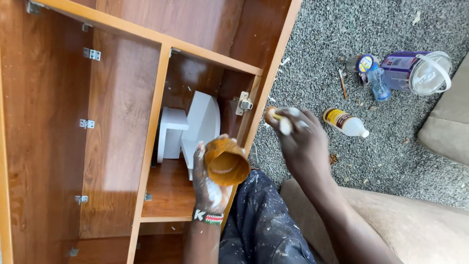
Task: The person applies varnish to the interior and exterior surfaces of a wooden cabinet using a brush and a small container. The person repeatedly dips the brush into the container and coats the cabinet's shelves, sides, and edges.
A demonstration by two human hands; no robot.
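My left hand [207,183] grips a small orange-brown stained cup [225,161], tilted with its opening toward me, in front of a wooden cabinet [117,122]. My right hand [298,134] pinches a small applicator with a stained tip [274,116] right beside the cabinet's front edge, near a metal hinge [243,103]. White paste smears both hands. Inside the nearest compartment lie white board pieces [200,122].
On the gravel ground [381,161] lie a small white bottle with a brown label [346,122], a blue-capped bottle [375,78] and a tipped purple tub with a clear lid [417,72]. A tan cushion [391,215] lies beside my paint-spattered trousers [259,220].
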